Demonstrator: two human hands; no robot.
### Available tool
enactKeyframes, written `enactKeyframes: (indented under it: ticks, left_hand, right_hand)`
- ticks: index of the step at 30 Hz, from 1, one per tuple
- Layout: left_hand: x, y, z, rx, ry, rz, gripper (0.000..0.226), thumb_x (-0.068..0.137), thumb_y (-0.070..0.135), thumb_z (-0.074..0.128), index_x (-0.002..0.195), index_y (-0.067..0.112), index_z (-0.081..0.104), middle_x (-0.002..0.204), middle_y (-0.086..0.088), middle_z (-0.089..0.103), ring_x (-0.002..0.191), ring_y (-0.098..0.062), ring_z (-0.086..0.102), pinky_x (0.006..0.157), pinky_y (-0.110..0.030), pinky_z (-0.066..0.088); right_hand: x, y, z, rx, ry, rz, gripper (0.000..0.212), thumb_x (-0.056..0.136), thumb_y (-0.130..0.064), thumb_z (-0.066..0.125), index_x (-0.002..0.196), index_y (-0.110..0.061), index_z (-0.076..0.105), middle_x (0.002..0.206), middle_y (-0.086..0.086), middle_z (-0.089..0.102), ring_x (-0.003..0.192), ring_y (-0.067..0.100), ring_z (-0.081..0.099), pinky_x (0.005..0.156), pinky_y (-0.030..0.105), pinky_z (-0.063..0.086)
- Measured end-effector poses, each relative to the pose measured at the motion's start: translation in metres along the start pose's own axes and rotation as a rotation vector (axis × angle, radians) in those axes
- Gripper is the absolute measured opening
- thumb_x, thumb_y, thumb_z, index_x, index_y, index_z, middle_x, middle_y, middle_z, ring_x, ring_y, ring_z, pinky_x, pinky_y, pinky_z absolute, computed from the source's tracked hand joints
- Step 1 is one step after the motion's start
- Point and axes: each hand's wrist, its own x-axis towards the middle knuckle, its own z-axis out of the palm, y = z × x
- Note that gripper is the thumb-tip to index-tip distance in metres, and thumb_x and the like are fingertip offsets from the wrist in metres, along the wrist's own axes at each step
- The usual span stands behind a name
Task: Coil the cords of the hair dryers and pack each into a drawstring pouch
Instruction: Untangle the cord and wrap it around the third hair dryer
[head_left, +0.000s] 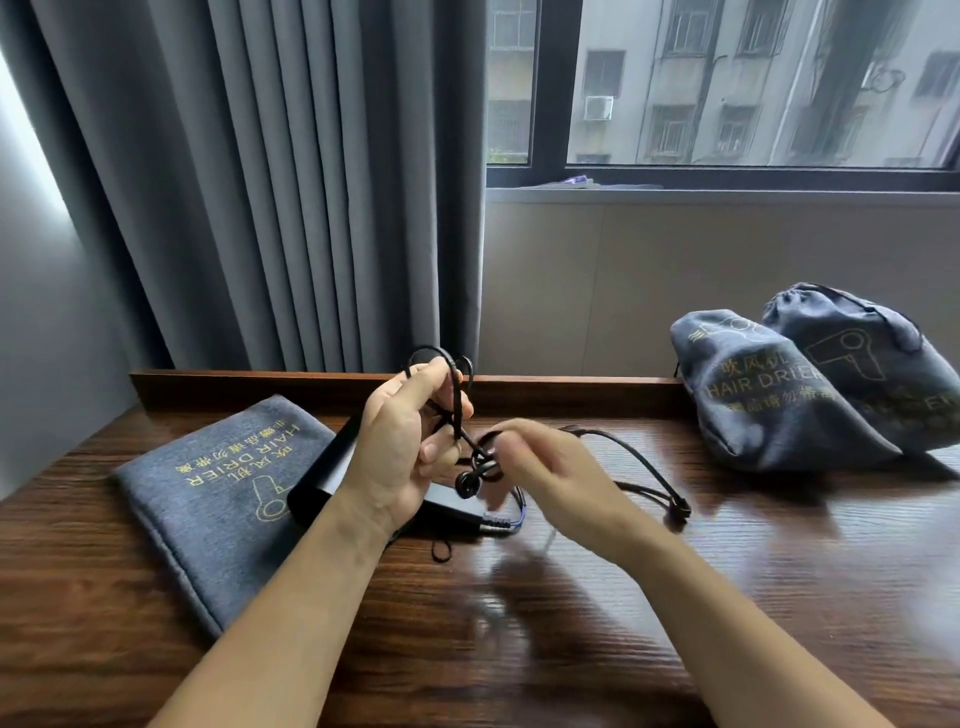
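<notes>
The left hand (410, 441) grips loops of the black cord (639, 457) just above the black hair dryer (332, 467). The right hand (540, 478), just right of the dryer, is blurred, so I cannot tell if its curled fingers hold the cord. The loops could slip loose and tangle, because the long end lies loose on the table (519, 623). The flat pouch (218, 499) waits left of the dryer.

— What can't you make out?
— The right hand (540, 467) is motion-blurred, so its grip on the cord (639, 457) is unclear. The left hand (402, 447) covers most of the hair dryer (322, 478).
— And the pouches?
— The far filled pouch (878, 364) runs off the right edge.
</notes>
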Motion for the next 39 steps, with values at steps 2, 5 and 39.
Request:
enactKeyframes:
  ticks: [2, 5, 39]
  left_hand:
    - [-0.002, 0.0, -0.002, 0.072, 0.002, 0.05, 0.015, 0.102, 0.018, 0.059, 0.089, 0.011, 0.061, 0.078, -0.008, 0.058, 0.036, -0.005, 0.025, 0.038, -0.019, 0.012]
    - [-0.006, 0.008, -0.004, 0.237, -0.008, 0.239, 0.014, 0.093, 0.01, 0.072, 0.103, 0.008, 0.063, 0.075, -0.008, 0.056, 0.043, -0.004, 0.041, 0.038, -0.018, 0.029]
    - [-0.082, 0.053, -0.05, 1.605, -0.419, -0.065, 0.018, 0.099, 0.031, 0.064, 0.085, 0.038, 0.071, 0.083, 0.023, 0.07, 0.081, 0.004, 0.064, 0.071, -0.016, 0.047]
  right_hand:
    - [0.004, 0.002, -0.002, 0.016, 0.024, 0.009, 0.033, 0.102, -0.029, 0.06, 0.081, -0.004, 0.063, 0.065, 0.0, 0.054, 0.061, 0.014, 0.051, 0.059, 0.035, 0.044]
    - [0.01, 0.003, -0.03, 0.006, 0.253, 0.013, 0.037, 0.089, -0.03, 0.062, 0.079, 0.006, 0.065, 0.066, 0.018, 0.05, 0.065, 0.017, 0.043, 0.058, 0.035, 0.035]
    - [0.037, -0.009, -0.065, 0.077, 0.136, -0.149, 0.035, 0.087, 0.0, 0.065, 0.111, -0.024, 0.075, 0.08, 0.008, 0.059, 0.073, 0.017, 0.049, 0.067, 0.021, 0.041]
